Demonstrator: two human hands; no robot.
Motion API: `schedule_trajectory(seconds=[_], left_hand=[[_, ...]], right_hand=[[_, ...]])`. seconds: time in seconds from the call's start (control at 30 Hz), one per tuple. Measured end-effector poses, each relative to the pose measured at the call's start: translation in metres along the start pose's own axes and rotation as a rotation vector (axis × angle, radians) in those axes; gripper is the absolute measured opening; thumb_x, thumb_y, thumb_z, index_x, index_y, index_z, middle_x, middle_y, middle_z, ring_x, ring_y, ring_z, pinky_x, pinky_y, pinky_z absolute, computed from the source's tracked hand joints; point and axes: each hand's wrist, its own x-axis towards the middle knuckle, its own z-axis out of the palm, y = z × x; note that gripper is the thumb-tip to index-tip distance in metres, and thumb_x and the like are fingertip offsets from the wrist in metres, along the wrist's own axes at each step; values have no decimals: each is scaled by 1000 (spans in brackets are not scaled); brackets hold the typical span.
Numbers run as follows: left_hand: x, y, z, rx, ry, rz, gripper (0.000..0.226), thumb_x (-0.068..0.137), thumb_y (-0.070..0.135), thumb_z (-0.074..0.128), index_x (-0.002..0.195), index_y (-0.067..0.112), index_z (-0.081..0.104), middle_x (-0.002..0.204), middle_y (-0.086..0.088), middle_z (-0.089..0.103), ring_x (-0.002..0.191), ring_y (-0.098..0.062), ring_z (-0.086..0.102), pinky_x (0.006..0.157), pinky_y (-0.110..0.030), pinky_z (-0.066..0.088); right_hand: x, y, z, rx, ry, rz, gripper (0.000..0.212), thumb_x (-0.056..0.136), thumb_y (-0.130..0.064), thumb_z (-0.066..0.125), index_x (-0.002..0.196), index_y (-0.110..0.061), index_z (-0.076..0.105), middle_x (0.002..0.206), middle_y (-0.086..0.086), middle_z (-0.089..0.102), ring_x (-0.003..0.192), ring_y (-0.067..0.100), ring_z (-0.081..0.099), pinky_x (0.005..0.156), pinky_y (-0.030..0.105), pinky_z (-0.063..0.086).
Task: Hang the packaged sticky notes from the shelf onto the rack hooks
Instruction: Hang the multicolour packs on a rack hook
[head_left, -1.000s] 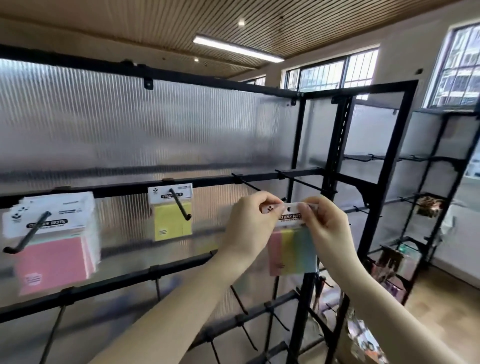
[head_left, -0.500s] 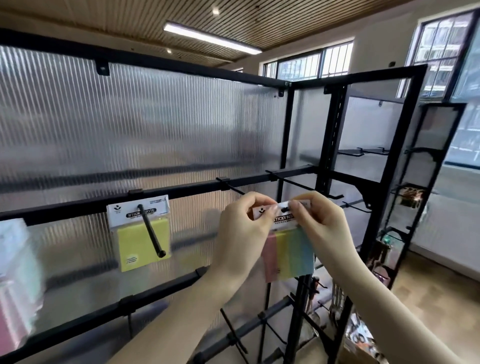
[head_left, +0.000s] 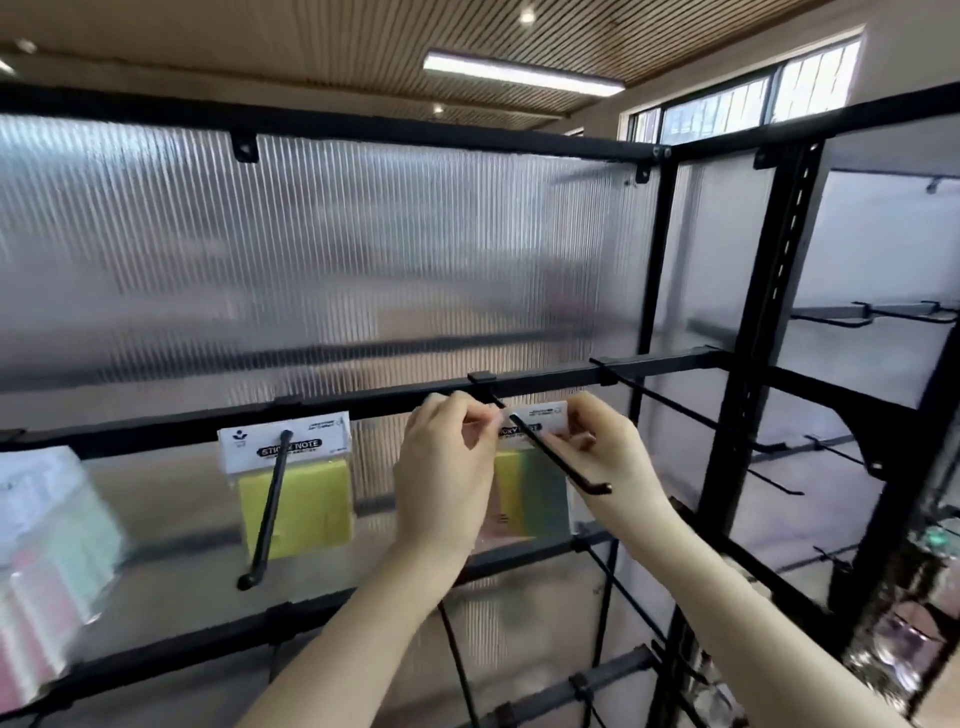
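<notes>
A big black metal rack (head_left: 571, 374) stands in front of a wavy, see-through plastic wall (head_left: 337, 249). Its bars are long and square. A thin black hook (head_left: 550, 452) sticks out from the middle bar. On that hook sits a flat, shiny pack of sticky notes (head_left: 535, 488) with a white card top and yellow and green pads. The left hand (head_left: 447, 478) pinches the card's left side. The right hand (head_left: 608, 457) pinches its right side. Just left, a yellow pack (head_left: 296, 499) hangs on another hook.
</notes>
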Motion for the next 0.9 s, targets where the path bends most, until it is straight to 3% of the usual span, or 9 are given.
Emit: schedule_trajectory(seconds=[0.07,0.17,0.3,0.37,0.53,0.63,0.73,0.8,0.9], left_hand=[[5,-4,6,30,21,-56,10,87,22,66,84,13,65,83,6,58,79,-12,56,64,-26,47],[9,-4,11,207,75,-38,8,87,23,66,84,16,65,81,8,58,77,-9,50,58,-17,37],[14,-4,12,489,52,59,5,86,19,68,89,16,65,85,3,63,84,-15,53,66,-23,38],[16,-4,11,556,59,67,6,86,21,68,88,16,65,84,1,64,83,-18,54,66,-24,36],[13,-4,8,647,41,-16,17,91,25,60,106,17,59,96,0,61,91,-19,57,73,-28,40],[3,-5,2,640,37,-70,25,93,25,58,116,15,53,102,-1,61,90,-18,59,68,-25,42],[-18,-10,-7,619,-13,-157,35,96,28,52,128,13,49,107,-2,64,90,-19,62,67,-27,46],[-39,-14,-16,610,-75,-211,28,98,27,47,121,15,55,106,0,66,87,-17,63,66,-29,51],[-76,-22,-34,626,-168,-240,20,98,25,44,105,19,62,100,3,68,81,-17,62,64,-32,50]], right_hand=[[11,7,7,-36,4,-18,18,85,-15,69,88,-6,54,72,-5,59,62,0,52,55,15,44],[23,14,15,-68,6,-9,20,86,-17,68,91,-19,49,73,-12,52,65,-2,51,58,8,41],[30,15,22,-43,-9,-36,17,88,-13,64,83,-12,48,80,5,60,74,20,57,64,28,48],[34,15,24,-92,8,-66,17,87,-13,64,82,-8,48,84,8,58,76,23,53,65,34,44],[33,16,26,-78,55,-88,21,86,-12,67,97,-8,50,95,3,49,83,17,46,68,22,35],[23,22,22,-36,91,-52,28,88,-18,66,108,-5,52,99,2,51,88,15,47,74,22,37],[1,34,18,-3,59,13,12,93,-20,57,100,-11,54,93,1,54,81,13,51,67,18,38],[-21,43,18,4,13,79,5,95,-20,52,92,-16,53,90,-1,54,77,7,50,62,13,36],[-61,51,24,-14,-121,162,17,96,-22,50,80,-20,52,77,-4,56,65,4,49,52,10,37]])
